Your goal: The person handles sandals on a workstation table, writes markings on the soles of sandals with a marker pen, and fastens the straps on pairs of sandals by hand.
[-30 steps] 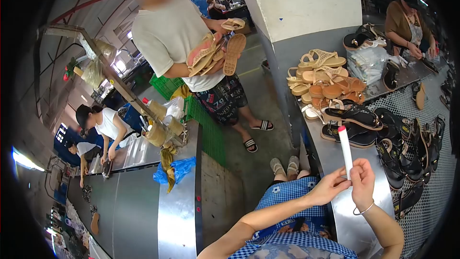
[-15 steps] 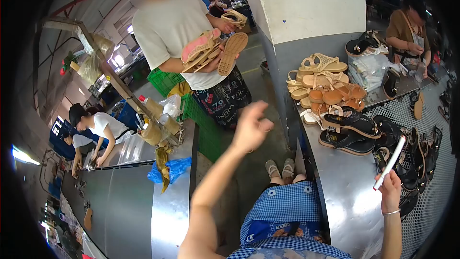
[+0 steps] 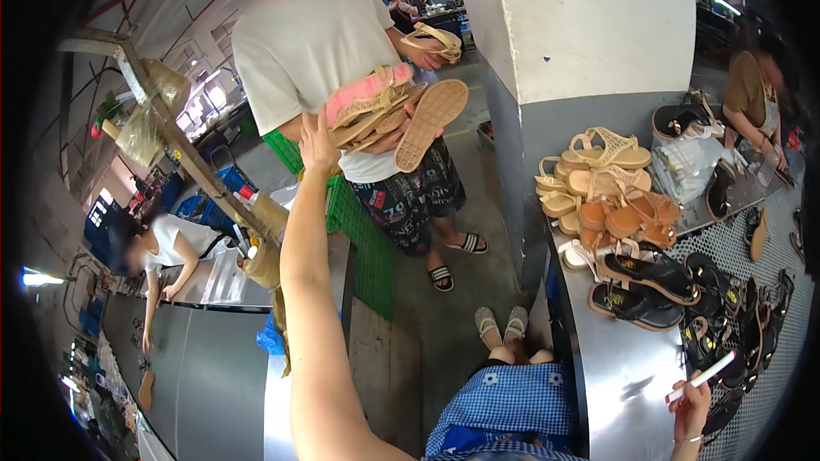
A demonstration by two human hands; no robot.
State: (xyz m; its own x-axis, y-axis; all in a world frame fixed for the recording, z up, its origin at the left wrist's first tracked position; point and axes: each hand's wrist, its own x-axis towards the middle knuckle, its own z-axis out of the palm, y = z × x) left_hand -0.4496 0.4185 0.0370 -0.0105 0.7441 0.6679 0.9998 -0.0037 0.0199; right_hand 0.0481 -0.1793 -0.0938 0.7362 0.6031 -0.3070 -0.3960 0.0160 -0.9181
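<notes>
- Head view: beige sandals stacked in a co-worker's hold; left hand at their edge, its grip unclear.
- Loose stacking means a tug could spill them.
- Right hand, well apart, clasps a white pen; slack fingers could drop it.
- Clear bin: pale items, unidentifiable.

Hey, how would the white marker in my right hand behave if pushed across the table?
The white marker would probably roll, being slim and seemingly round. It may slide, since the metal tabletop looks smooth. It's likely stiff, showing no bend in your right hand.
</notes>
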